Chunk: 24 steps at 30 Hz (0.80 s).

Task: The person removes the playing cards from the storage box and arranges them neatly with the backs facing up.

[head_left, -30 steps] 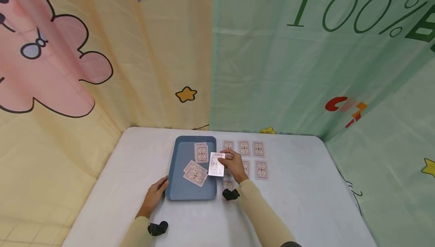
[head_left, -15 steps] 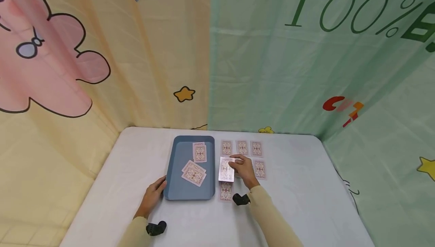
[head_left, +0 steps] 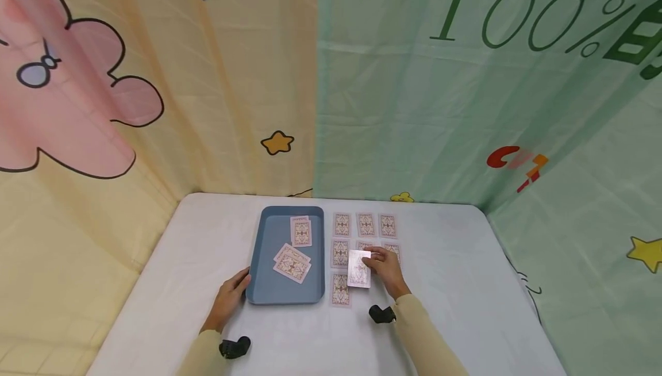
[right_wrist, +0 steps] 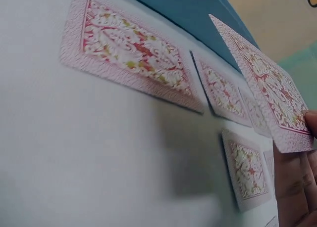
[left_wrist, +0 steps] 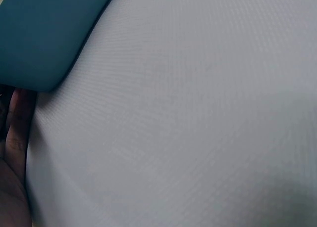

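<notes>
In the head view, the right hand (head_left: 385,268) pinches a playing card (head_left: 359,269) by its right edge, back side up. It hovers over the table where rows of cards lie, overlapping the middle-row card (head_left: 365,245) behind it. The right wrist view shows the held card (right_wrist: 270,88) tilted well above the others, thumb on its patterned back and fingers beneath. The left hand (head_left: 227,298) rests at the left side of a blue tray (head_left: 264,292). In the left wrist view its fingers (left_wrist: 19,118) reach to the tray's rim, fingertips hidden beneath.
Two overlapping pairs of cards, one pair (head_left: 301,232) at the back and one (head_left: 292,264) near the middle, lie in the tray. Right of it, cards lie face down in rows, such as a front card (head_left: 340,290) and a back-right card (head_left: 388,226). Curtains stand behind the white table (head_left: 455,284).
The right hand has carried the card from over the tray's right edge rightward and toward the person, uncovering the left column of cards. The left hand stays at the tray.
</notes>
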Motion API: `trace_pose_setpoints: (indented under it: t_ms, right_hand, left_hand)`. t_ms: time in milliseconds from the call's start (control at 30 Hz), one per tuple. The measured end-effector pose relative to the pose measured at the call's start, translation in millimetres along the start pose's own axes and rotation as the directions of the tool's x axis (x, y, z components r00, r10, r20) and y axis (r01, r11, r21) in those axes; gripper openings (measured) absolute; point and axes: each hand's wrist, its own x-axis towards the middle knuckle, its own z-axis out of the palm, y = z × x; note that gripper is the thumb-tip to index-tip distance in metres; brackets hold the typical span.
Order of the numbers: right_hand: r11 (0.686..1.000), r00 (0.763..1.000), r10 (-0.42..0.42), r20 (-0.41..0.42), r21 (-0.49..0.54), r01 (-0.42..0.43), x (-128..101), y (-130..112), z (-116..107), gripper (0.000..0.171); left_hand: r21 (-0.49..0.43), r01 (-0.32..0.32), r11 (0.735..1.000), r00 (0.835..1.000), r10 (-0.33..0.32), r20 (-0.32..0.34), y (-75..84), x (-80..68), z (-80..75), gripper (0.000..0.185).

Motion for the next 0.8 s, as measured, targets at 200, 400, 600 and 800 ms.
trace_pose_setpoints:
  t_ms: [200,400,600,800]
  right_hand:
    - [1.000,1.000,-0.021,0.005,-0.005,0.021,-4.9,13.0,-10.3,0.030]
    - [0.999,1.000,-0.003,-0.024,-0.050,0.002,-10.8,18.8,-18.1,0.031]
    - [0.995,1.000,0.017,-0.019,-0.101,-0.019,-15.5,26.5,-23.7,0.028]
    - [0.990,0.999,0.035,0.014,-0.136,-0.033,-22.2,30.4,-24.4,0.026]
  left_hand:
    - [0.014,-0.003,1.000,1.000,0.003,0.001,-0.6,-0.6,-1.0,0.052]
    - [0.011,0.004,1.000,1.000,-0.004,0.008,0.0,-0.7,-0.9,0.052]
    - [0.029,-0.012,1.000,1.000,0.013,-0.015,2.5,-1.7,-0.1,0.055]
    - [0.006,0.017,1.000,1.000,-0.017,0.015,0.7,0.3,-1.1,0.054]
